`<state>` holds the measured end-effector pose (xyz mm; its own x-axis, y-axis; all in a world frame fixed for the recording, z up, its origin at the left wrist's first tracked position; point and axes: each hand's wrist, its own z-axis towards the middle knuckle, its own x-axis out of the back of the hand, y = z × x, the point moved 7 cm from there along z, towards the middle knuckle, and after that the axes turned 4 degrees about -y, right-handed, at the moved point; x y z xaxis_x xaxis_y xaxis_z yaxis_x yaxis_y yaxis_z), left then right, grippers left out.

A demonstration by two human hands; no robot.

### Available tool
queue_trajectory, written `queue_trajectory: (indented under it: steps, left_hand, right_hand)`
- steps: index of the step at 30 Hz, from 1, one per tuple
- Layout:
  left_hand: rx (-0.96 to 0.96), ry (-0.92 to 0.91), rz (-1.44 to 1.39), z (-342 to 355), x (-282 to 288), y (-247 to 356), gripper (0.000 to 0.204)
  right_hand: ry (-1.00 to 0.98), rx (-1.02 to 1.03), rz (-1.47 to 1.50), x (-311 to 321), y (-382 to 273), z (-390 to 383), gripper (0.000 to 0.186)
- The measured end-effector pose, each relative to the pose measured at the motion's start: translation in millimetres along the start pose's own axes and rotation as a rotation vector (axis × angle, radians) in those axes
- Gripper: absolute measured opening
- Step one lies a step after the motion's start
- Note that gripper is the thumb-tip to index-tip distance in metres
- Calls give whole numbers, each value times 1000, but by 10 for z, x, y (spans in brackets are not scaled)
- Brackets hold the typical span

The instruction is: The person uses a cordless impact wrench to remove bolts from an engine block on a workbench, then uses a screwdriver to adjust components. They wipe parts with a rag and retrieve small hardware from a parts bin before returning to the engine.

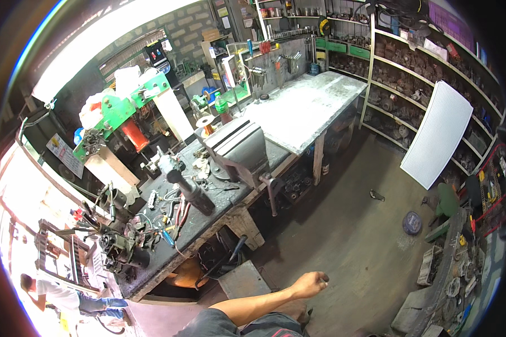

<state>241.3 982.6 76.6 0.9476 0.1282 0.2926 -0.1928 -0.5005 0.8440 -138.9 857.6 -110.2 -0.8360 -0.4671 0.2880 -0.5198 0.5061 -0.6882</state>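
Observation:
My left hand (311,285) reaches out from the lower edge over the floor, its fingers curled closed. Whatever it may hold is too small or hidden to make out. Below it, part of a leg or foot shows in shadow. A grey metal box-like stool (245,281) stands just left of the hand. Beyond that is a dark workbench (230,197) with a large bench vise (239,147) mounted at its edge. Pliers, cables and a blue-handled screwdriver (167,238) lie on the bench near a dark metal cylinder (197,196). My right hand does not show.
A bright metal-topped table (303,106) adjoins the bench. Shelves (396,95) full of metal parts line the right wall, with a white ribbed panel (439,135) leaning there. A round purple container (412,223) sits on the floor. Another person (67,295) is at lower left.

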Motion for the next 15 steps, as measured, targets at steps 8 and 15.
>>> queue_trajectory:
  steps: [8, 15]
  left_hand:
    - [-79, -140, 132, 1026, -492, 372, 34]
    - [-174, -180, 158, 2145, -465, 1365, 32]
  right_hand:
    - [-22, -13, 90, 49, -437, 440, 53]
    - [139, -104, 200, 794, -573, 753, 53]
